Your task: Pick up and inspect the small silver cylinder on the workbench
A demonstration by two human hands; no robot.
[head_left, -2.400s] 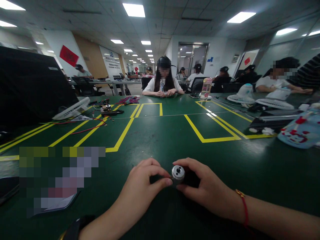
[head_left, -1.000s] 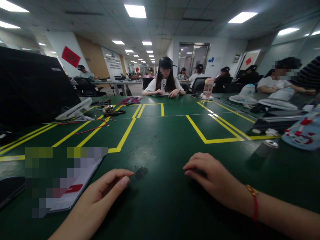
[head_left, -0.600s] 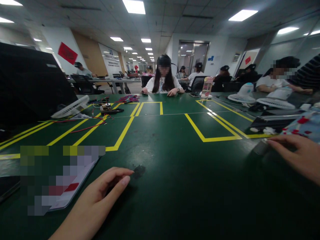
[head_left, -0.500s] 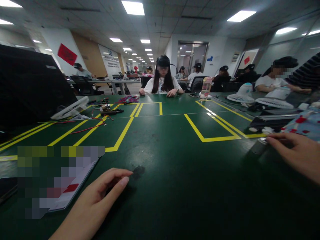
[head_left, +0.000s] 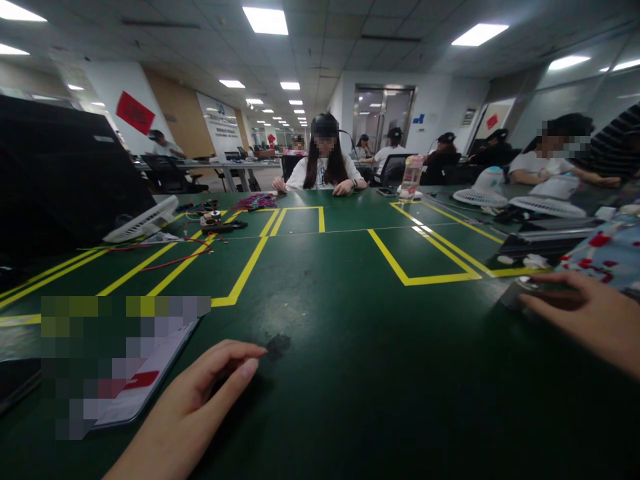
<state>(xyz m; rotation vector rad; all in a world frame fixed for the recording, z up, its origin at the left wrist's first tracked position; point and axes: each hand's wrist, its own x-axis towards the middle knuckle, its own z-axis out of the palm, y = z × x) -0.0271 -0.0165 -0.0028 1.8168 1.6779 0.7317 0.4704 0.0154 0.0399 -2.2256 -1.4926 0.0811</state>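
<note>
On the right of the table, a small grey metallic cylinder [head_left: 515,292] stands upright. Beside it is my right hand [head_left: 590,310], its thumb and index finger apart at the cylinder's right edge. Whether a fingertip touches the metal I cannot tell. My left hand [head_left: 200,387] rests at the lower left over the green tabletop [head_left: 360,360], fingers loosely bent, thumb and index tips apart, holding nothing. A dark smudge [head_left: 278,344] lies just past its index fingertip.
Left of my left hand lies a flat pale sheet or tablet [head_left: 135,400], mostly pixelated. Yellow tape [head_left: 440,278] marks the table. Wires [head_left: 180,257] and a white fan [head_left: 143,220] lie farther left. Across sits a person [head_left: 325,163]. A bottle [head_left: 411,179] and fans [head_left: 480,193] stand at the far right.
My right thumb and index finger, earlier together at the cylinder's top, have come apart and the hand has lowered slightly. The cylinder now stands more upright. My left hand is almost unchanged.
</note>
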